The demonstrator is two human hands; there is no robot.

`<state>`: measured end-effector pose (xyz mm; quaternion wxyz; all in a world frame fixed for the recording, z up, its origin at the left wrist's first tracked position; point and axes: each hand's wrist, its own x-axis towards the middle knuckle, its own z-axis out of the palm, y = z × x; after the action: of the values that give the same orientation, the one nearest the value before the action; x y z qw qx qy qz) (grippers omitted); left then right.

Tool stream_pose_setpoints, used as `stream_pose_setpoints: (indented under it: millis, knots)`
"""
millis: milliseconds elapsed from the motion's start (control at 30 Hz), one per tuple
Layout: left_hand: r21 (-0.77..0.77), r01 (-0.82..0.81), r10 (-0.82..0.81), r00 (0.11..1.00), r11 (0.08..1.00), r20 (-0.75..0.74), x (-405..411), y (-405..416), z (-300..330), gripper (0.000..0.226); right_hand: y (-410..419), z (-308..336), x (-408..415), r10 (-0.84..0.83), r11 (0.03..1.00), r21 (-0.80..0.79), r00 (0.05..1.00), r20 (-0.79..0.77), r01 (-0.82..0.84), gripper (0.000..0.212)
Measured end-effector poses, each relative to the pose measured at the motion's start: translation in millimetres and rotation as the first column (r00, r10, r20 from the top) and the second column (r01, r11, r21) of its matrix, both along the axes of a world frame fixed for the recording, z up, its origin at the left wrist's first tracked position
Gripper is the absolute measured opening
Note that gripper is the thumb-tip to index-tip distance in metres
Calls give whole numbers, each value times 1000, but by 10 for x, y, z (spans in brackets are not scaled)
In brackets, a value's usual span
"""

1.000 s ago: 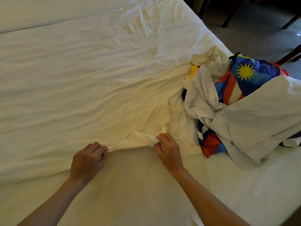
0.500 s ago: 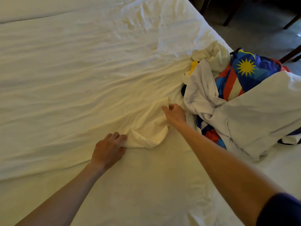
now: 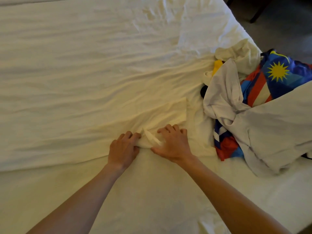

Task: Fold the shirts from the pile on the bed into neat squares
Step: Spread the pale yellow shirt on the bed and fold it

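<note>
A cream shirt (image 3: 170, 109) lies flattened on the white bed (image 3: 84, 65), its far corner near the pile. My left hand (image 3: 124, 148) grips a bunched fold at the shirt's near edge with curled fingers. Right beside it, my right hand (image 3: 173, 143) rests its fingers on the same fold, and its thumb pinches the cloth from below. The two hands are almost touching. The pile of shirts (image 3: 263, 125) sits at the bed's right side: a pale grey-white shirt on top, and a blue, red and white shirt with a yellow star (image 3: 277, 71) under it.
The bed's right edge runs just past the pile, and dark floor (image 3: 278, 22) with a furniture leg lies beyond it. A wide stretch of wrinkled sheet extends to the left and far side. More crumpled cream cloth (image 3: 236, 54) and a yellow bit sit behind the pile.
My right hand has come back from the shirt's far corner near the pile to the near edge. My left hand has shifted right, so both hands now meet on the bunched fold.
</note>
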<state>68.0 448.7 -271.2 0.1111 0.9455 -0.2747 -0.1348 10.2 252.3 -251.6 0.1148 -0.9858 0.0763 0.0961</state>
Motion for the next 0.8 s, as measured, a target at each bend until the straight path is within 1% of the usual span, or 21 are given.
stream_pose_setpoints:
  millis: [67,100,133,200,267,333,367,433,467,500,533,567,600,633,667,700,733,767,800]
  knots:
    - [-5,-44,44,999,999,-27,-19,-26,13,41,-59,-57,-172,81,996,-40,982,172,-75,34]
    - [3,-70,70,996,998,-46,-26,-43,25,41,-95,-95,-259,113,993,-59,957,267,-101,25]
    - [18,-91,92,994,996,-61,-31,-62,34,42,-129,-133,-349,134,991,-55,932,336,-123,21]
    - [58,-111,115,990,992,-79,-33,-95,41,48,-179,-194,-526,162,983,10,882,442,-186,21]
    - [76,-127,134,986,989,-101,-33,-123,38,53,-219,-242,-689,199,966,42,843,500,-254,21]
    - [78,-150,159,980,986,-119,-38,-143,22,51,-264,-275,-814,216,959,44,827,518,-278,16]
    - [78,-156,164,980,985,-112,-50,-145,9,48,-280,-284,-860,214,958,53,824,524,-283,13]
    - [38,-131,132,991,991,-30,-103,-131,-17,46,-290,-274,-910,190,960,75,829,525,-268,9]
    - [12,-102,102,994,995,25,-138,-120,-36,48,-268,-263,-915,130,974,95,853,505,-204,18]
    - [-12,-81,82,994,997,67,-173,-108,-59,50,-229,-236,-910,11,985,149,889,458,-89,36]
    - [-44,-71,75,992,996,98,-205,-95,-83,52,-186,-195,-898,-168,960,271,913,371,66,55]
    - [-78,-63,72,990,995,117,-237,-82,-103,54,-142,-131,-881,-369,867,440,896,248,235,67]
    - [-105,-49,63,989,993,135,-268,-74,-112,55,-106,-54,-853,-544,700,605,833,106,380,72]
    - [-123,-22,42,986,992,160,-301,-70,-114,55,-94,16,-811,-658,505,716,752,-41,481,72]
    - [-138,16,10,982,990,190,-342,-61,-125,51,-106,71,-755,-716,335,766,677,-171,548,70]
    - [-149,63,-28,975,987,222,-390,-46,-135,43,-132,115,-694,-735,221,775,624,-266,591,67]
    - [-162,113,-70,967,980,246,-446,-28,-151,34,-165,144,-640,-731,142,779,595,-334,611,62]
    - [-174,156,-107,959,972,262,-507,-11,-168,28,-209,157,-598,-716,96,779,587,-379,620,56]
    - [-182,188,-136,954,965,266,-571,6,-189,27,-252,165,-565,-685,81,770,596,-418,633,50]
